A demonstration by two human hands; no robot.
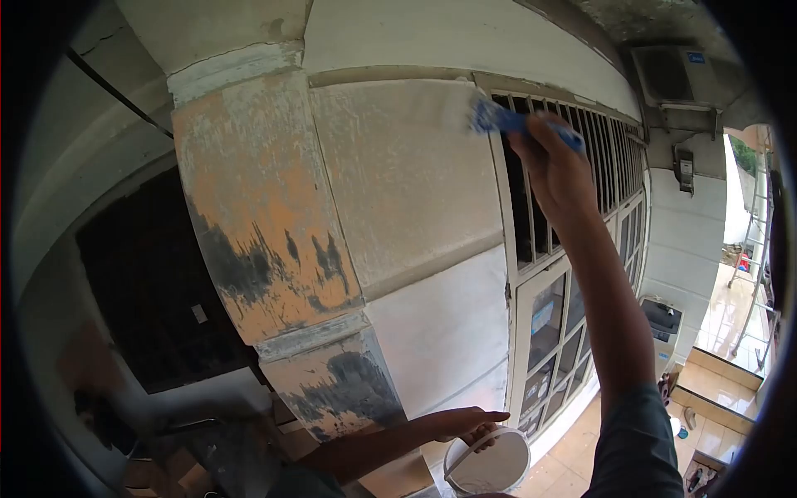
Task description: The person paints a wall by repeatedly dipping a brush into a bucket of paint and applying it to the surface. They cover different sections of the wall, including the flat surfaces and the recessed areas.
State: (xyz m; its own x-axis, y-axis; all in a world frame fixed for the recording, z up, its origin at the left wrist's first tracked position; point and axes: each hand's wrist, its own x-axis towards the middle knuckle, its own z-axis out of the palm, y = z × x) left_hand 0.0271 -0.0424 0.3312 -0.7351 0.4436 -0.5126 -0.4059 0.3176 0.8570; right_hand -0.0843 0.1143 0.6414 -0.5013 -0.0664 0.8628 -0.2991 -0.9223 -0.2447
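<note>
My right hand [558, 166] is closed around the blue handle of a paintbrush [508, 122], raised to the upper right. The brush's head is blurred and lies at the right edge of a beige wall panel [411, 183], close to the window frame. Low in the view, my left hand [466, 425] grips the handle of a white bucket [506, 466], one finger stretched out over the rim. The bucket hangs tilted, and its pale inside shows. Below the beige panel is a white panel [448, 328].
To the left stands a pillar [257, 199] with patchy orange and grey paint. A barred window [573, 158] runs along the right. Farther right are an air-conditioner unit [664, 75], a washing machine [662, 319], a ladder [751, 257] and tiled steps [718, 390].
</note>
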